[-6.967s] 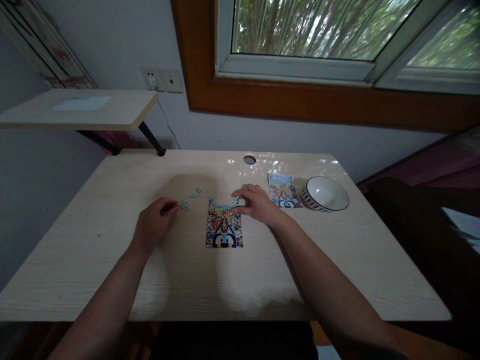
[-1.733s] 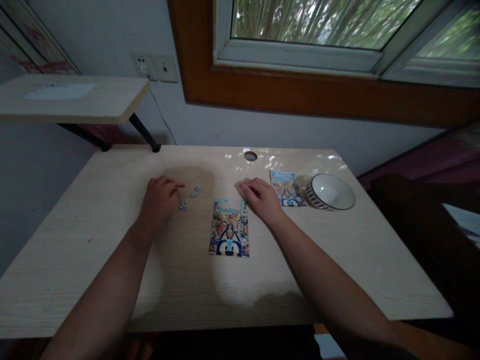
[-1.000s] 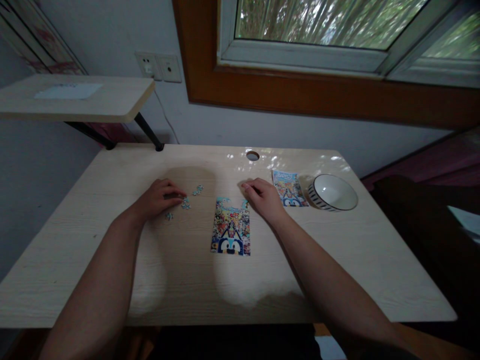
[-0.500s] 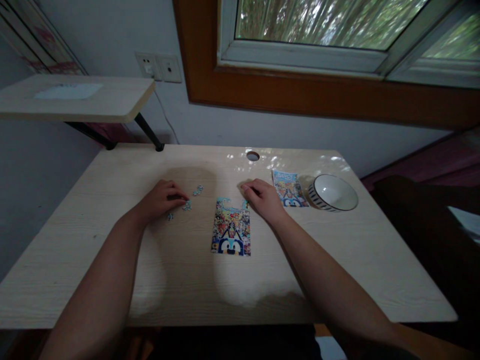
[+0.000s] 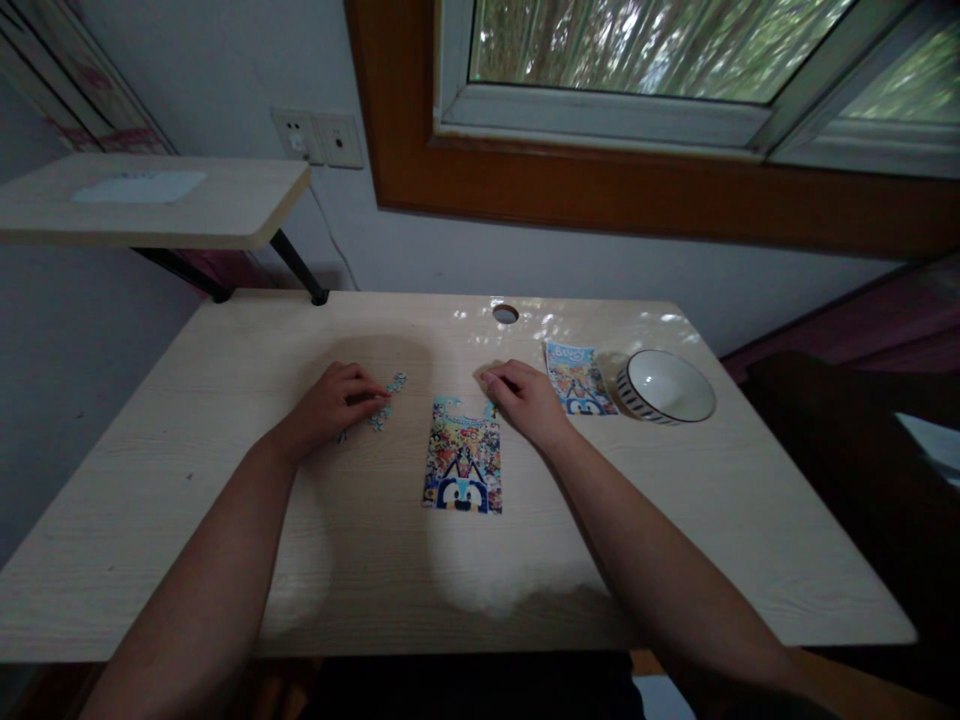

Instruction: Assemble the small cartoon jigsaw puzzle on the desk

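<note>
A small jigsaw puzzle (image 5: pixel 461 455) with a dark-blue dog face lies flat in mid-table, its top edge ragged with a gap. Left of it are several loose light-blue puzzle pieces (image 5: pixel 378 418). My left hand (image 5: pixel 334 405) is over these pieces, thumb and fingertips pinched at one of them and partly covering it. At the puzzle's upper right corner rests my right hand (image 5: pixel 529 402), fingers curled and thumb pressed to the forefinger. Whatever is between those fingers is too small to make out.
A printed picture sheet (image 5: pixel 576 385) with the same dog lies behind my right hand. Beside it stands a white bowl (image 5: pixel 667 388) with a striped outside. A raised shelf (image 5: pixel 247 205) overhangs the back left, and a round cable hole (image 5: pixel 505 314) sits near the back edge.
My left hand has moved slightly right, its fingertips now between the loose pieces. One piece beneath them has shifted a little right. My right hand and the puzzle look still.
</note>
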Demonstrator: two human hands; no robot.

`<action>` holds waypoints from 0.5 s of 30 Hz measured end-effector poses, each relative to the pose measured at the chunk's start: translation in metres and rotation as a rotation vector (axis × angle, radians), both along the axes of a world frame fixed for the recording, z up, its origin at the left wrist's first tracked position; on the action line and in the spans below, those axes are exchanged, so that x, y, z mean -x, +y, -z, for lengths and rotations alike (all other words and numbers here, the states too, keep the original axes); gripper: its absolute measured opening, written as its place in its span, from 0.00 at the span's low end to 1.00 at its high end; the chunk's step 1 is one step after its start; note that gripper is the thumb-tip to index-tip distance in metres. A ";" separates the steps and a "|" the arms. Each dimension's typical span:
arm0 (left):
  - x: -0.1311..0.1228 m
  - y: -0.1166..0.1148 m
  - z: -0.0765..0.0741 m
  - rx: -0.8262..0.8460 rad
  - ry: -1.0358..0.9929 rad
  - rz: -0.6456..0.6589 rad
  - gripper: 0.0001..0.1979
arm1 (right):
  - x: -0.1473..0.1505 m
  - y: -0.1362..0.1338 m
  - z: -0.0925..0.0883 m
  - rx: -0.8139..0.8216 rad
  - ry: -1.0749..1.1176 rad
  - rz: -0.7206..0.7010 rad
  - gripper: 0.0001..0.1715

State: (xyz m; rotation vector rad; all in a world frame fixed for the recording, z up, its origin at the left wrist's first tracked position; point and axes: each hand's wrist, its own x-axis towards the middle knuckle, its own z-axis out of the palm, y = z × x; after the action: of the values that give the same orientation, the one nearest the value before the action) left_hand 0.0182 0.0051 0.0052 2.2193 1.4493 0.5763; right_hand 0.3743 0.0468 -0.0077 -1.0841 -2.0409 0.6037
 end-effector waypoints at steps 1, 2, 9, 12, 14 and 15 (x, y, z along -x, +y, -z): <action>-0.001 0.001 0.003 -0.027 0.014 -0.034 0.17 | 0.000 0.000 0.000 -0.001 0.000 0.000 0.15; -0.002 0.002 0.005 -0.050 0.029 -0.063 0.17 | 0.000 0.000 0.000 -0.002 0.002 0.000 0.15; -0.009 0.005 0.018 -0.159 0.099 -0.120 0.15 | 0.000 0.000 0.001 -0.003 0.014 -0.002 0.15; -0.016 0.004 0.015 -0.179 0.115 -0.137 0.14 | 0.000 0.000 0.001 -0.005 0.012 0.000 0.15; -0.020 0.003 0.011 -0.177 0.120 -0.140 0.13 | 0.000 0.000 0.001 -0.005 0.012 0.000 0.15; -0.022 0.002 0.009 -0.172 0.121 -0.139 0.12 | 0.000 0.000 0.001 -0.003 0.012 0.000 0.15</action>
State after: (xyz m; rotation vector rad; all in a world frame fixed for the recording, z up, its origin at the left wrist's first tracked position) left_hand 0.0402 0.0070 -0.0042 2.3323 1.6834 0.6436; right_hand 0.3743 0.0468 -0.0086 -1.0765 -2.0305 0.6057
